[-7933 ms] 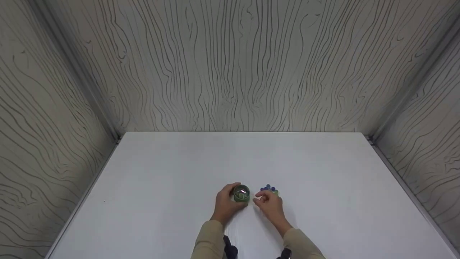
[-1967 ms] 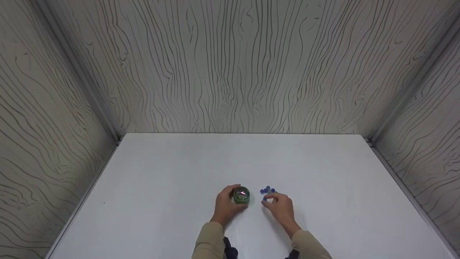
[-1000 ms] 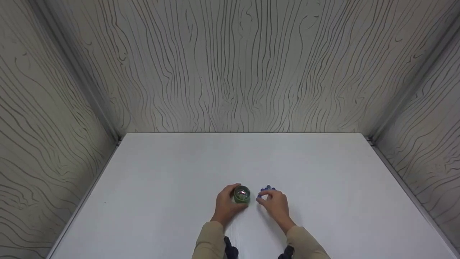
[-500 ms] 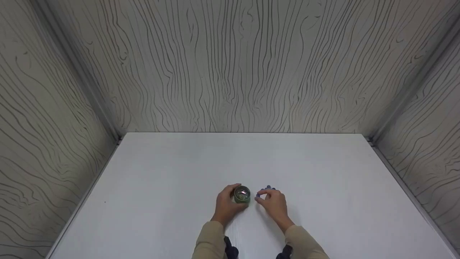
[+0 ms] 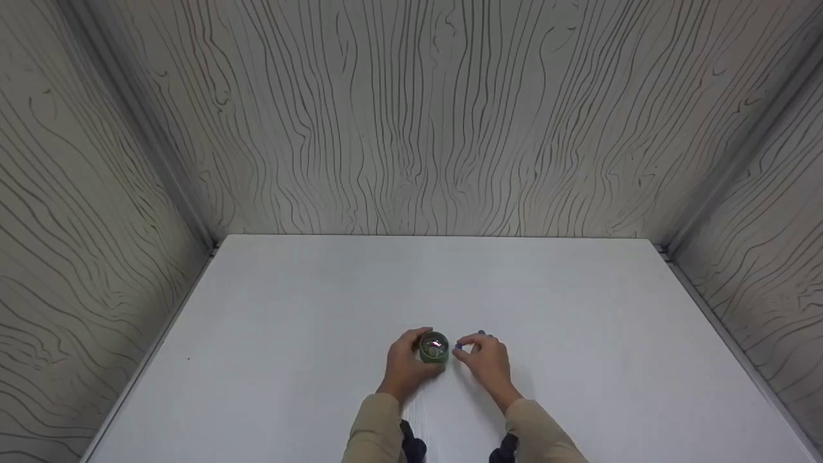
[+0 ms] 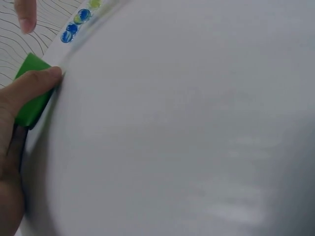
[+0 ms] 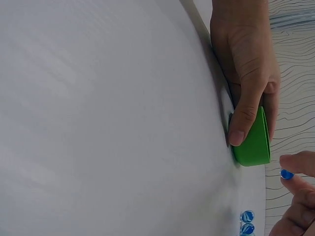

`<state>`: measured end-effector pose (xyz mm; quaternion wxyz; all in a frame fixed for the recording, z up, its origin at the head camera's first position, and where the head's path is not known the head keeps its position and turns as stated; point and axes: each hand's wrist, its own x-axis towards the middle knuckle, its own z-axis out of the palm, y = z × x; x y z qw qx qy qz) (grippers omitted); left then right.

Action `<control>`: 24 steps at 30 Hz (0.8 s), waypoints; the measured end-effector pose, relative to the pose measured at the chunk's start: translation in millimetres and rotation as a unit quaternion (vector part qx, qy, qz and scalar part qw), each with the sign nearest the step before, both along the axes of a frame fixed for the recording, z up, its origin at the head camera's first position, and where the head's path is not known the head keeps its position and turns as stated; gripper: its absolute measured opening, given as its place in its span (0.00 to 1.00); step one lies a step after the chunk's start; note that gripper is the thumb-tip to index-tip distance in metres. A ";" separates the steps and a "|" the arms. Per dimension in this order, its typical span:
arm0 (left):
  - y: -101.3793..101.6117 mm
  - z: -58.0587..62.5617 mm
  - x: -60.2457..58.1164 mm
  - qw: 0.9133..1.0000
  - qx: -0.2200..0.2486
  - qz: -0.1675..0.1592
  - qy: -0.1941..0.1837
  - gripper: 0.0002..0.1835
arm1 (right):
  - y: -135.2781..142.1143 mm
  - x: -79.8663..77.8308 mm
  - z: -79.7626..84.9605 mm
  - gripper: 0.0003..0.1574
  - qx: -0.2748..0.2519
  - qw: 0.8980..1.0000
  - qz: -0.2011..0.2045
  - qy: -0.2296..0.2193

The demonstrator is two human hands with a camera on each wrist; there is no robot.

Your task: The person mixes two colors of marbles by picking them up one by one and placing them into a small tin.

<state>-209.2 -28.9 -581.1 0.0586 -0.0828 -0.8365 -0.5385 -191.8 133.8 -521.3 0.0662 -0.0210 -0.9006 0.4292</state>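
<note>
A small green cup [image 5: 434, 348] with a shiny inside stands on the white table [image 5: 308, 308]. My left hand [image 5: 405, 366] holds it from the left, thumb along the near side and fingers round the far side. Between thumb and index fingertip, my right hand [image 5: 488, 368] pinches a blue glass marble [image 7: 286, 174], just right of the cup and level with its rim in the right wrist view. Several loose marbles [image 6: 72, 28], blue and yellow-green, lie on the table beyond the right hand, which hides most of them in the head view.
Wood-patterned panels [image 5: 411, 128] rise behind and on both sides of the table. A dark device [image 5: 413, 444] sits at the left wrist and another [image 5: 505, 448] at the right. A tiny dark speck [image 5: 188, 358] marks the table on the left.
Since two seconds ago, the right hand has carried the pinched blue marble left from beside the loose marbles to near the cup. The left hand keeps its hold on the cup.
</note>
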 end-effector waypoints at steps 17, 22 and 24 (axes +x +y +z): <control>-1.7 1.0 1.0 0.999 -0.013 -0.019 0.037 0.33 | -5.9 -2.5 -1.8 0.09 0.008 1.000 0.005 0.016; -1.9 4.5 2.3 0.999 -0.011 -0.020 0.029 0.34 | -6.6 -1.8 -2.9 0.10 0.006 1.000 0.011 0.017; -2.3 6.1 3.1 1.000 -0.010 -0.022 0.020 0.34 | -7.0 -1.3 -2.7 0.10 0.004 1.000 0.012 0.014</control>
